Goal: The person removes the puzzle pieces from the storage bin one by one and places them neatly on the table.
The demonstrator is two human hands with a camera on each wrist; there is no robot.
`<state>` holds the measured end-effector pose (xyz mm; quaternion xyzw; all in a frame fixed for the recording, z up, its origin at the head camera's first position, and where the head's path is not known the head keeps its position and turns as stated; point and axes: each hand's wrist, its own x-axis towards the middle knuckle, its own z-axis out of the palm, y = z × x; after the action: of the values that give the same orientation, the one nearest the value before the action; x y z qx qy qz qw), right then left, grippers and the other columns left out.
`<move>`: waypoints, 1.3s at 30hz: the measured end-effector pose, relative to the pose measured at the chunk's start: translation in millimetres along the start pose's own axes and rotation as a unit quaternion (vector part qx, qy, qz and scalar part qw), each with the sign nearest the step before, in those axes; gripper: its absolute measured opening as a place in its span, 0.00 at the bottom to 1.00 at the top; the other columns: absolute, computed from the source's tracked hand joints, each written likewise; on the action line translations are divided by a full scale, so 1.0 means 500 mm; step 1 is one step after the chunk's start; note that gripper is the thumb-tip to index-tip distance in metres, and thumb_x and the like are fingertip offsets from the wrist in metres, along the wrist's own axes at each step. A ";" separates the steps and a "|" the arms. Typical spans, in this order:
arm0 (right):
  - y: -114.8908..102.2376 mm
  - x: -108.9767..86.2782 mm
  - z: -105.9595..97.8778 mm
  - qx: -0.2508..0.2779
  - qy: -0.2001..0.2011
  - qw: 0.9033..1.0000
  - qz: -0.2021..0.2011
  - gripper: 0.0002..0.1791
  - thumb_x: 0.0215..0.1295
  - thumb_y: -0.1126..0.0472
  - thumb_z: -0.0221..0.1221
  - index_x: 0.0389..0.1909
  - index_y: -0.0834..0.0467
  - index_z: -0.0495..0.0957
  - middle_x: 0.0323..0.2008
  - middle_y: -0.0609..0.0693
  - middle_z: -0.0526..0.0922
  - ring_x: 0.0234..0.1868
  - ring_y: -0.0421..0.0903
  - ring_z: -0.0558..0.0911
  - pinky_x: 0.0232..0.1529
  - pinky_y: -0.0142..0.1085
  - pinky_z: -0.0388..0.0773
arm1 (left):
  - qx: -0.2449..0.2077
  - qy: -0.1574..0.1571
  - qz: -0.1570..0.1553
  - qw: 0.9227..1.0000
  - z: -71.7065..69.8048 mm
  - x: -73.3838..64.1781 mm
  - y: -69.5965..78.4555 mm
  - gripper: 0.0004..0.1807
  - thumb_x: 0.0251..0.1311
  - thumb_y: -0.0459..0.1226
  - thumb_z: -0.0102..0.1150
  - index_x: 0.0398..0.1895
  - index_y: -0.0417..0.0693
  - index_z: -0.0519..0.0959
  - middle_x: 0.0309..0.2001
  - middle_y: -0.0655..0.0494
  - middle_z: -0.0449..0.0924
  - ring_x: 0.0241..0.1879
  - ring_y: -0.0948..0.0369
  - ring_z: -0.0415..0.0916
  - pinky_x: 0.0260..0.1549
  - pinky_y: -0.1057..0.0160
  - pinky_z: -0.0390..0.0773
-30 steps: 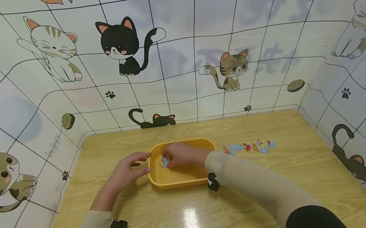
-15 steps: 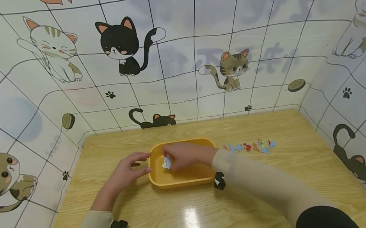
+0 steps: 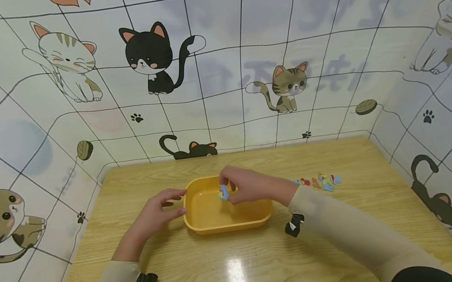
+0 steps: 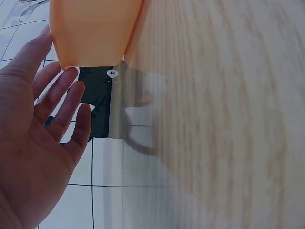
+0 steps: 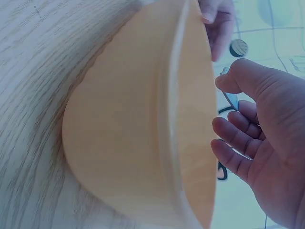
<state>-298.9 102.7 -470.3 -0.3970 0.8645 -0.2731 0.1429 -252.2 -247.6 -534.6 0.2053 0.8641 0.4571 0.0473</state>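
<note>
My right hand (image 3: pixel 254 185) pinches a small flat puzzle piece (image 3: pixel 223 192), printed light blue with touches of other colours, between thumb and fingers. It holds the piece above the yellow plastic tray (image 3: pixel 230 227). In the right wrist view the piece (image 5: pixel 230 98) shows edge-on below the thumb, beyond the tray's rim (image 5: pixel 167 109). My left hand (image 3: pixel 155 215) rests at the tray's left end, fingers loosely bent and touching it. The left wrist view has that hand (image 4: pixel 43 109) against the tray's outer wall (image 4: pixel 93 33).
Several loose puzzle pieces (image 3: pixel 324 181) lie in a row on the wooden table (image 3: pixel 184 274), right of the tray; my right forearm hides part of the row. A cat-printed cloth wall (image 3: pixel 223 63) encloses the back and sides of the table.
My right hand has lifted the puzzle piece from the tray's left part and carried it rightward. My left hand stays at the tray's left end.
</note>
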 end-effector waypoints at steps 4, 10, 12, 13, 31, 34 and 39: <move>0.006 -0.036 -0.021 0.009 0.015 1.000 0.011 0.22 0.69 0.62 0.72 0.59 0.58 0.76 0.54 0.53 0.79 0.50 0.55 0.82 0.49 0.41 0.82 | 0.001 0.000 0.000 1.000 0.000 -0.002 0.002 0.31 0.69 0.42 0.79 0.73 0.49 0.82 0.70 0.53 0.82 0.67 0.47 0.79 0.68 0.38 0.79; 0.024 -0.090 -0.049 0.012 0.043 0.998 0.034 0.21 0.69 0.61 0.71 0.59 0.57 0.76 0.53 0.51 0.79 0.50 0.55 0.82 0.47 0.43 0.82 | 0.006 -0.002 0.000 1.000 0.001 -0.003 0.003 0.31 0.70 0.42 0.78 0.74 0.47 0.82 0.70 0.52 0.82 0.67 0.46 0.79 0.67 0.38 0.79; 0.031 -0.107 -0.056 0.013 0.052 0.998 0.041 0.21 0.69 0.61 0.72 0.59 0.57 0.77 0.53 0.50 0.79 0.50 0.53 0.82 0.47 0.43 0.82 | 0.008 -0.002 0.001 1.000 0.001 -0.004 0.003 0.31 0.70 0.42 0.78 0.74 0.47 0.82 0.70 0.52 0.82 0.67 0.46 0.79 0.67 0.38 0.79; 0.034 -0.115 -0.060 0.012 0.054 0.997 0.045 0.21 0.70 0.60 0.71 0.59 0.56 0.77 0.53 0.50 0.79 0.50 0.53 0.82 0.46 0.43 0.82 | 0.008 -0.003 0.001 1.000 0.001 -0.004 0.002 0.31 0.70 0.42 0.78 0.74 0.47 0.82 0.70 0.53 0.82 0.67 0.46 0.79 0.67 0.38 0.79; 0.119 -0.254 -0.100 0.009 0.097 0.989 0.111 0.22 0.70 0.57 0.75 0.57 0.56 0.76 0.52 0.51 0.80 0.50 0.54 0.80 0.46 0.47 0.82 | 0.010 0.000 0.002 1.000 0.002 -0.004 -0.002 0.31 0.70 0.43 0.78 0.73 0.48 0.82 0.70 0.53 0.83 0.67 0.46 0.79 0.67 0.37 0.79; 0.138 -0.280 -0.105 0.000 0.106 0.987 0.117 0.21 0.71 0.61 0.73 0.58 0.60 0.76 0.52 0.54 0.80 0.50 0.55 0.81 0.45 0.47 0.83 | 0.010 -0.002 0.000 1.000 0.001 -0.003 -0.001 0.31 0.70 0.43 0.78 0.73 0.48 0.82 0.70 0.53 0.82 0.67 0.46 0.79 0.67 0.37 0.79; 0.170 -0.323 -0.119 -0.038 0.117 0.983 0.139 0.20 0.69 0.67 0.71 0.58 0.63 0.76 0.54 0.58 0.80 0.50 0.59 0.82 0.43 0.48 0.83 | 0.010 -0.003 -0.001 1.000 -0.001 -0.002 0.003 0.31 0.69 0.43 0.78 0.73 0.48 0.82 0.70 0.53 0.82 0.67 0.46 0.79 0.67 0.37 0.79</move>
<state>-274.2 293.2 -467.1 -0.2436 0.9318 -0.2619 0.0620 -251.0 -247.4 -533.0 0.2062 0.8685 0.4482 0.0479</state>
